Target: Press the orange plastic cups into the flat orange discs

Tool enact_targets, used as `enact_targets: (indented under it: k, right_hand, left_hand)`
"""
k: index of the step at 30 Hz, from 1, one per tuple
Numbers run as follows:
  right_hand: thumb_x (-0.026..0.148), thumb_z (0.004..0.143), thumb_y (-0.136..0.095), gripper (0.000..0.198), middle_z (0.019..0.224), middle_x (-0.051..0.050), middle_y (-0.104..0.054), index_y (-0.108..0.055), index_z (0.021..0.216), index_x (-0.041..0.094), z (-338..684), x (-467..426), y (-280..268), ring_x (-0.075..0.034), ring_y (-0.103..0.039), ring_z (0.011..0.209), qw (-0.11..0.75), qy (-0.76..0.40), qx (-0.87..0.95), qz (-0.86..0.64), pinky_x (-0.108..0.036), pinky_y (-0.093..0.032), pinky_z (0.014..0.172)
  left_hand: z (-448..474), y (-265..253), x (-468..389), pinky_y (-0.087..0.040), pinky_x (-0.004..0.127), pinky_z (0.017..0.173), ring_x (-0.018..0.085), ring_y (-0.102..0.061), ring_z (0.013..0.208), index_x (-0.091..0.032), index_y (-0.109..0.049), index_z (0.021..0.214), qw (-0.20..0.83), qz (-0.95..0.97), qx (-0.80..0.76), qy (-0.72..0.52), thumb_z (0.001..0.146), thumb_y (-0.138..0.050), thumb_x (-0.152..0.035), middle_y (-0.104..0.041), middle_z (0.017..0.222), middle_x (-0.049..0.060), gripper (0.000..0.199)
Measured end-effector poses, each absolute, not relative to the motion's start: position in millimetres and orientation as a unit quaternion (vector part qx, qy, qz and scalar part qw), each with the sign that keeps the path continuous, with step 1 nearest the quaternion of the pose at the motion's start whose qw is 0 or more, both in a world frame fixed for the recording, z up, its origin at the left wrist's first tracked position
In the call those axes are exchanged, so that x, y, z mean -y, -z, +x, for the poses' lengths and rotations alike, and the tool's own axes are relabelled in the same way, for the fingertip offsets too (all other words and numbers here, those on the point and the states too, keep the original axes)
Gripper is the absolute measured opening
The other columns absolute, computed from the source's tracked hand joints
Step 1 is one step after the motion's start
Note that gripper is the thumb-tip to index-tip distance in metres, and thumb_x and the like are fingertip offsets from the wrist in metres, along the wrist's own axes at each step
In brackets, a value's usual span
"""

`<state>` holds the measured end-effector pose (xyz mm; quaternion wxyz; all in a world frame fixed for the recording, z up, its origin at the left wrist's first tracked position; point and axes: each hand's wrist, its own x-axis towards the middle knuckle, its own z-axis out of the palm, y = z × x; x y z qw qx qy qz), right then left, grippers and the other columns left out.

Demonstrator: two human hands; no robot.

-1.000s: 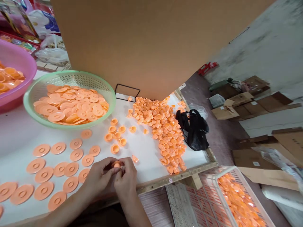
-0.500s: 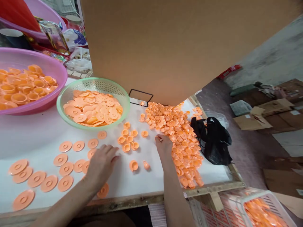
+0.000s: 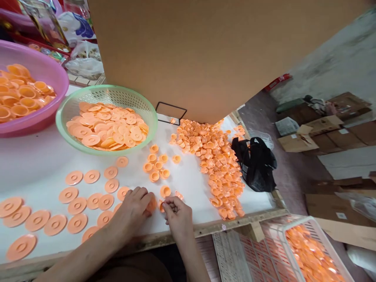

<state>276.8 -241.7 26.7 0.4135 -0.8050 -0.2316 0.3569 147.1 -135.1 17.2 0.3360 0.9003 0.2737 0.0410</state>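
Observation:
My left hand (image 3: 133, 209) is closed on the edge of a small orange plastic saucer (image 3: 152, 203), tilted up near the table's front edge. Just to its right, my right hand (image 3: 178, 215) pinches a tiny orange toy cup (image 3: 161, 206) close to that saucer. Behind my right fingers another small cup (image 3: 179, 195) lies on its side. A cup standing on a saucer (image 3: 165, 191) is just beyond my hands, with a cluster of cups (image 3: 155, 166) farther back. Several flat saucers (image 3: 77, 223) are spread out left of my left hand.
A green basket (image 3: 60, 129) holds more saucers beside a pink basin (image 3: 57, 84) of larger orange cups. Loose small cups (image 3: 219, 168) form a heap at right, near a black bag (image 3: 258, 168). A large cardboard box (image 3: 188, 58) stands behind; a plastic crate (image 3: 319, 231) sits below right.
My right hand has moved left from the heap with a cup, over to my left hand. My left hand has moved right and now holds a saucer. The view has shifted slightly.

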Motion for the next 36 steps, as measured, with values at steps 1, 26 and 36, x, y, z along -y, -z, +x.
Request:
enact_targets:
  k: [1, 26, 36]
  right_hand:
    - [0.033, 0.075, -0.058, 0.014, 0.058, 0.002, -0.058, -0.063, 0.074, 0.019, 275.6, 238.8, -24.4, -0.012, -0.053, 0.045, 0.416, -0.371, 0.21, -0.803, -0.02, -0.043, 0.036]
    - [0.023, 0.084, -0.047, 0.017, 0.064, -0.001, -0.062, -0.049, 0.067, 0.022, 246.0, 221.2, -10.0, -0.015, -0.059, 0.059, 0.33, -0.251, 0.329, -0.848, -0.024, -0.045, 0.057]
    - [0.043, 0.082, -0.057, 0.026, 0.054, 0.004, -0.059, -0.064, 0.085, 0.019, 283.5, 244.6, -36.8, -0.01, -0.049, 0.037, 0.426, -0.297, 0.2, -0.83, -0.019, -0.037, 0.036]
  left_hand:
    - [145.6, -15.5, 133.5, -0.04, 0.035, 0.076, 0.021, -0.053, 0.089, -0.019, -0.065, 0.093, 0.348, 0.894, -0.278, -0.05, 0.078, -0.058, -0.006, -0.061, 0.093, 0.006, 0.021]
    - [156.7, -24.8, 126.9, -0.029, 0.023, 0.057, 0.012, -0.051, 0.065, -0.019, -0.049, 0.064, 0.461, 0.784, -0.416, 0.005, 0.082, -0.052, -0.022, -0.058, 0.071, -0.001, 0.018]
    - [153.9, -23.2, 125.4, -0.037, 0.025, 0.062, 0.016, -0.057, 0.066, -0.019, -0.059, 0.064, 0.47, 0.776, -0.417, -0.053, 0.082, -0.05, -0.023, -0.064, 0.068, 0.002, 0.02]
